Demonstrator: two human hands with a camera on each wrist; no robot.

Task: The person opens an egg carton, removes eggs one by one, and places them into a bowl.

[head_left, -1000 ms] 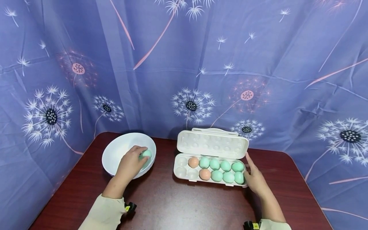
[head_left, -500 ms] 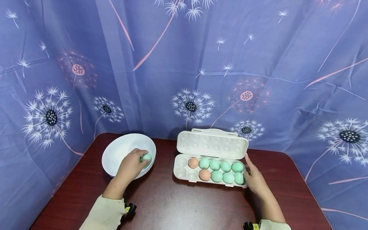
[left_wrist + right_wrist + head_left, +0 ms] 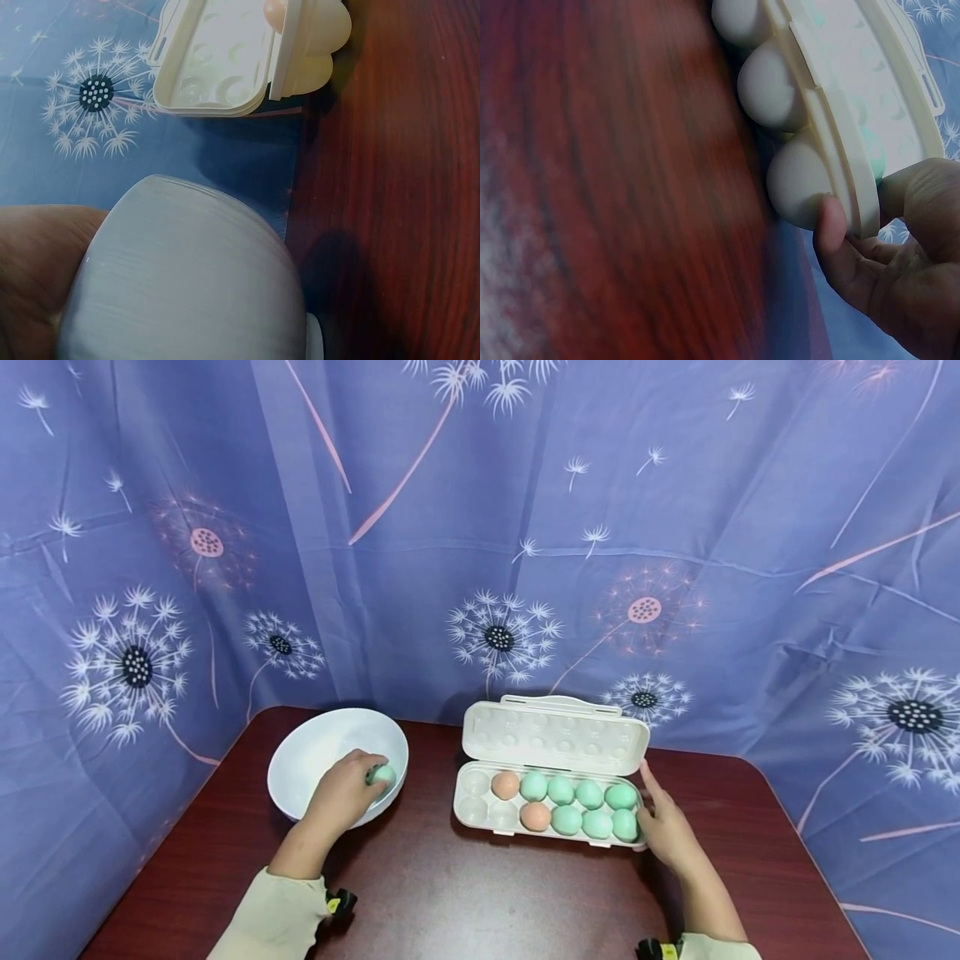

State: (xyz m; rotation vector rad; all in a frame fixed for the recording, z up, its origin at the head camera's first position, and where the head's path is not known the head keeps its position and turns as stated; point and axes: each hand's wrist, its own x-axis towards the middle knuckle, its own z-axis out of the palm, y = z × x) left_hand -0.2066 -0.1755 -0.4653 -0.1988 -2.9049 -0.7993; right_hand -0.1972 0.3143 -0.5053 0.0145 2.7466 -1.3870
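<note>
Inside the right part of a white bowl (image 3: 307,752), my left hand (image 3: 341,789) holds a green egg (image 3: 384,776) between thumb and fingers. The bowl's outer wall (image 3: 187,277) hides most of that hand in the left wrist view. An open egg carton (image 3: 480,828) carries two rows of eggs, mostly green, with two orange ones (image 3: 506,785) toward the left. Its cups at the left end hold nothing. My right hand (image 3: 667,831) grips the carton's right end. Up close in the right wrist view, the thumb (image 3: 830,217) presses by the end cup (image 3: 799,180).
The carton's lid (image 3: 555,739) stands raised at the back, leaning toward the curtain (image 3: 420,610) with its dandelion print. Both bowl and carton stand on a dark red-brown table (image 3: 480,893), with a gap between them. Wrist straps with black cameras (image 3: 342,903) sit by the sleeves.
My left hand and the green egg have sunk slightly lower into the bowl. The right hand and the carton stay where they were.
</note>
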